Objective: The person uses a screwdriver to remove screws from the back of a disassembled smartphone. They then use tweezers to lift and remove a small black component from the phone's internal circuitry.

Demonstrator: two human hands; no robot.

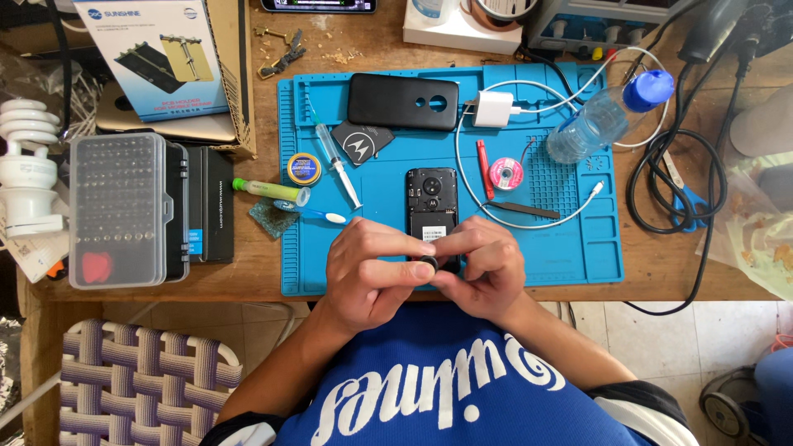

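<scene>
My left hand (368,272) and my right hand (487,268) meet at the near edge of the blue work mat (578,248), fingers pinched together on a small black round part (428,263). Just beyond them lies an opened phone (431,202), back side up with its innards showing. Its lower end is hidden by my fingers. A black phone back cover (403,101) rests at the far side of the mat.
On the mat lie a syringe (337,161), a small round tin (304,168), a red tool (484,168), a pink wire spool (505,173), a white charger with cable (493,108) and a plastic bottle (601,118). A screwdriver bit case (117,206) stands left.
</scene>
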